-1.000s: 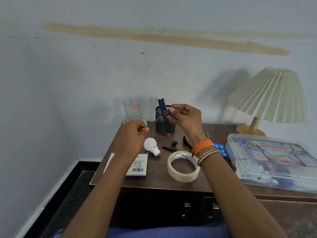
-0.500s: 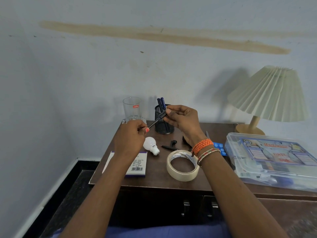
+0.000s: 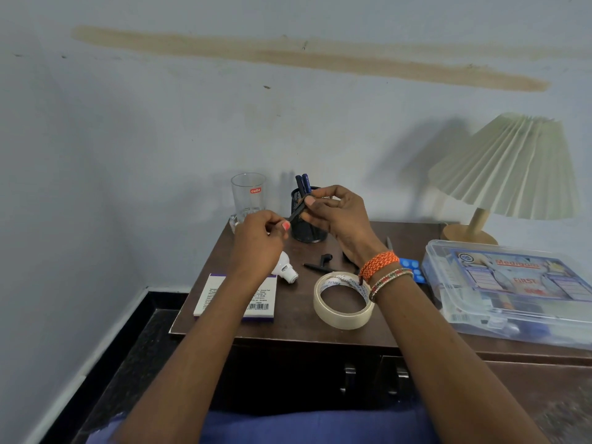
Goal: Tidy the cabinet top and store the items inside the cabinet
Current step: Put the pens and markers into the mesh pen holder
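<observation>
Both hands hold one thin black pen (image 3: 295,215) above the brown cabinet top (image 3: 298,325). My left hand (image 3: 261,241) pinches its lower end, my right hand (image 3: 336,216) grips its upper end, just in front of the black mesh pen holder (image 3: 306,233) with blue pens. On the top lie a white bulb (image 3: 285,270), a notepad with a barcode (image 3: 256,307), a roll of clear tape (image 3: 342,301), a small black part (image 3: 322,263) and a blue tablet strip (image 3: 413,270).
A clear glass (image 3: 248,195) stands at the back left by the wall. A clear first-aid box (image 3: 512,286) fills the right side, with a pleated lamp (image 3: 509,168) behind it. Two cabinet door handles (image 3: 374,374) show below the front edge.
My hands have drawn closer together along the pen, so less of it shows between them. The items on the cabinet top have not moved.
</observation>
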A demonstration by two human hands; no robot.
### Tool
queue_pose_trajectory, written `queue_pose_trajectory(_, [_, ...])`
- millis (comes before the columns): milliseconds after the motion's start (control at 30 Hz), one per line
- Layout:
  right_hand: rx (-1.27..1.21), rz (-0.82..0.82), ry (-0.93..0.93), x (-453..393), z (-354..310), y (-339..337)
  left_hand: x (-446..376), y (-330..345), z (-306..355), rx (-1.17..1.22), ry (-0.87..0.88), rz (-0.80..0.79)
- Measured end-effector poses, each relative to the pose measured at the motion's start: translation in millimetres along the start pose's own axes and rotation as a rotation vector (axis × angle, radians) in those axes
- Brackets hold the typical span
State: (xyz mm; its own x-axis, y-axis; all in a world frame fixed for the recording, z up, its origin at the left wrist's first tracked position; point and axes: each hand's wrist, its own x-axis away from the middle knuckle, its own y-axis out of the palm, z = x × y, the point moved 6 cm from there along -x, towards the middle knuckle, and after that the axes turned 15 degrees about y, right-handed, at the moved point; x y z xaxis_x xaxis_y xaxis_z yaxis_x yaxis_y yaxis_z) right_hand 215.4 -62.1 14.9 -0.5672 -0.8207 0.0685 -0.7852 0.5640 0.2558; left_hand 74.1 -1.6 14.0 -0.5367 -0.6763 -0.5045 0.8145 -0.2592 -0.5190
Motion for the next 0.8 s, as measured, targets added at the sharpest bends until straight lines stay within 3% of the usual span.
queue_pose_trajectory(333, [0.060, 0.333, -0.134, 1.3, -12.2, -7.2, 10.0, 14.3, 22.5, 0.076, -0.023, 0.163])
queue_pose_trajectory(800, [-0.101, 0.341, -0.075, -1.5, 9.7, -12.2, 27.9, 30.1, 32.7, 0.040, -0.066, 0.196])
